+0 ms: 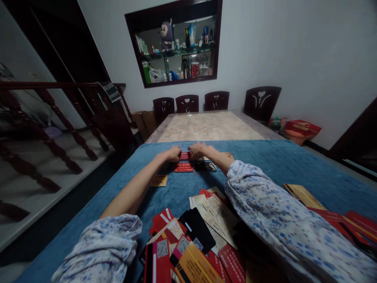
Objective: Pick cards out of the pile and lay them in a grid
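Both my arms reach far out over a blue cloth (265,161) on the table. My left hand (172,153) and my right hand (197,149) meet with curled fingers on a small red card (185,155) lying on the cloth. Just nearer lie another red card (183,167), a dark card (205,166) and a tan card (158,181). A loose heap of red, black and cream cards (194,236) lies close to me between my floral sleeves.
More cards (330,212), tan and red, lie at the right on the cloth. Beyond the cloth the marble tabletop (206,125) shows, with several dark chairs (260,102) along the far side. A wooden stair railing (59,114) runs at the left. A wall shelf (176,43) holds bottles.
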### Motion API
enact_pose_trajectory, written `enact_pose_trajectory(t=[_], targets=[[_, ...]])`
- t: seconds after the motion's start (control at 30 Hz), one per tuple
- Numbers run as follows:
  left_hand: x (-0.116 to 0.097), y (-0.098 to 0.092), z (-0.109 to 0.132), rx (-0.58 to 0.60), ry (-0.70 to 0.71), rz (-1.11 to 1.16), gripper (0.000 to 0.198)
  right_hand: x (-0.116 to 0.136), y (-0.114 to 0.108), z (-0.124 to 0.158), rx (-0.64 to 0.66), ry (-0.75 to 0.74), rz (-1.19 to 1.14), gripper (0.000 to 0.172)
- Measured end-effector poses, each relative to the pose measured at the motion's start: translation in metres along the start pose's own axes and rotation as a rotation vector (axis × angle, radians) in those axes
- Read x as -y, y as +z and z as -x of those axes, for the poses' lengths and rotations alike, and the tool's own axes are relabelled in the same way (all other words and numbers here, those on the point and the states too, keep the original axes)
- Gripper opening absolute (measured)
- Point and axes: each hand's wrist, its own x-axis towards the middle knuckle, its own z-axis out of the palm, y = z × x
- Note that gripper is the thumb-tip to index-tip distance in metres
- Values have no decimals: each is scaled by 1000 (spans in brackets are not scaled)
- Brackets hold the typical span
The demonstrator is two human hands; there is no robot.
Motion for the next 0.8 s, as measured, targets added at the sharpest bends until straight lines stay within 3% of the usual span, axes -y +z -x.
enact_pose_trajectory(t=[0.27, 0.8], targets=[[0, 1, -9, 73, -24, -10, 27, 4, 2, -11, 18, 21, 17, 39], [-7, -4, -8, 122, -34, -47, 29, 3, 9, -22, 23, 49, -1, 47]])
